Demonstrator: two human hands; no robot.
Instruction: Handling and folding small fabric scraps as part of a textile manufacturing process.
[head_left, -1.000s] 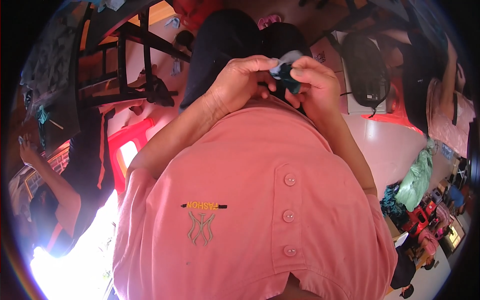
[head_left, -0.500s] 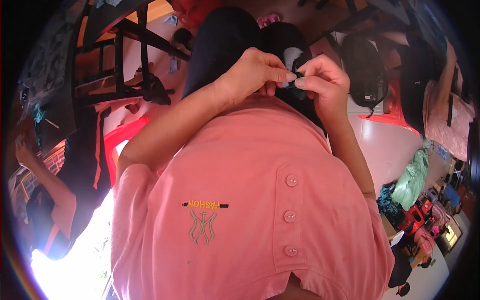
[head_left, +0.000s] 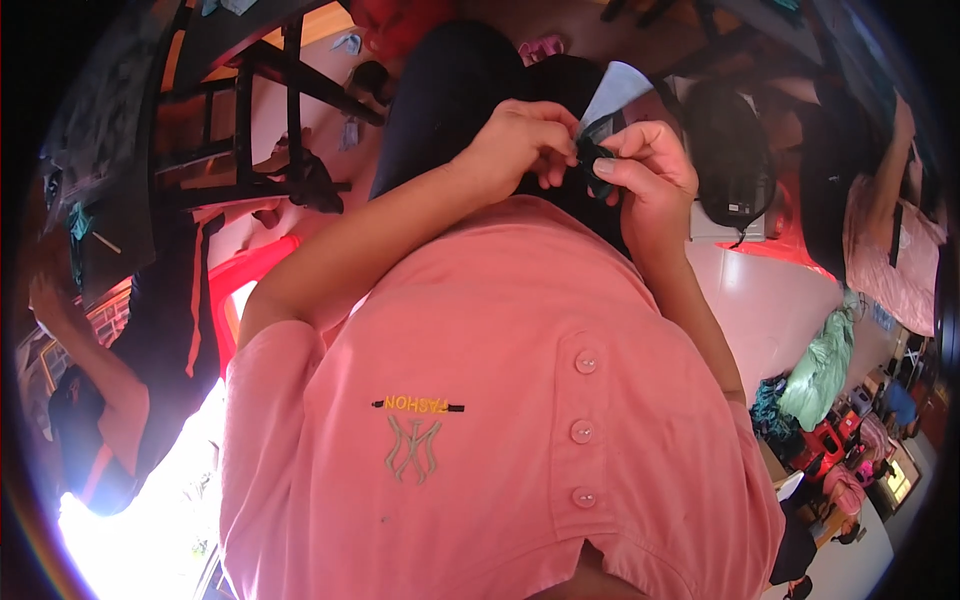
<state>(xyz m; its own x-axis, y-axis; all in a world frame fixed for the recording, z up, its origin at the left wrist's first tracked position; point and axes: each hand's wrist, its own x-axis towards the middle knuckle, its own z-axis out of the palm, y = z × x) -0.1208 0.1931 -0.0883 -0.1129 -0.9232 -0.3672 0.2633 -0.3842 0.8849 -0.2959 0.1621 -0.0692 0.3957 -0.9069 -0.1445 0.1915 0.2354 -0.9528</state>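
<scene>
Above my lap, both hands work close together on a small bunched dark piece (head_left: 592, 160), which looks like fabric. From its upper end sticks out a pale blue-white, fan-shaped flap (head_left: 616, 88). My right hand (head_left: 655, 172) pinches the dark piece between thumb and fingers. On its other side my left hand (head_left: 520, 145) has its fingers curled, the fingertips at the edge of the piece; part of their grip is hidden. Beneath the hands are my dark trouser legs (head_left: 440, 95).
A dark wooden stool frame (head_left: 240, 130) stands at the left by a dark table. A person (head_left: 110, 400) works at far left, another in pink (head_left: 890, 250) at far right. Right of my knees is a black mesh bag (head_left: 728, 160); a pale green cloth bundle (head_left: 820, 375) lies farther right.
The pale flap has swung up and now stands out wide above the dark piece. My left fingertips have drawn slightly back from the right thumb, where they met before.
</scene>
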